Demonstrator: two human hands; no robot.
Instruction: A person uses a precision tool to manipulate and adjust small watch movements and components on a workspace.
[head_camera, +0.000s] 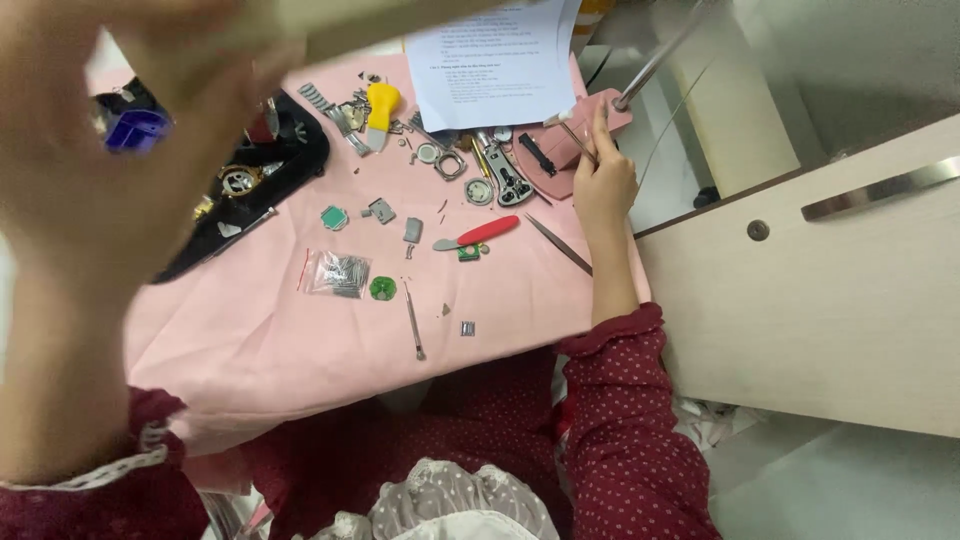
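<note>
While the left hand (95, 130) is raised close to the camera and badly blurred, its fingers look curled together near the top edge; can't tell whether it grips anything. Behind it: a blue plastic piece (137, 128) at the far left of the pink cloth (250, 340), then a black tray (265, 190) with a round metal watch part in it.

Moving right on the cloth:
- clear bag of small metal pins (338, 273), lying flat
- green octagonal part (334, 217), small grey metal piece (381, 210) just beside it
- round green part (382, 288) right next to the bag
- thin metal probe (413, 320), lying lengthwise toward the near edge
- yellow-handled tool (381, 105) at the far side, among loose bracelet links
- red-handled tool (478, 234), with a small green board touching its underside
- watch case rings (450, 165) and a metal case-opener wrench (505, 172)
- white printed sheet (495, 60) at the far edge
- tweezers (557, 243), lying diagonal near the right edge of the cloth

The right hand (604, 180) sits at the right edge of the cloth, fingers pinched together on a thin stick-like tool (575, 135), its tip over a pink pad (575, 145) that carries a small black bar. Dark red dotted sleeve (630, 420) runs back to the body. Right of that: a pale cabinet front with a metal handle (880, 188).
</note>
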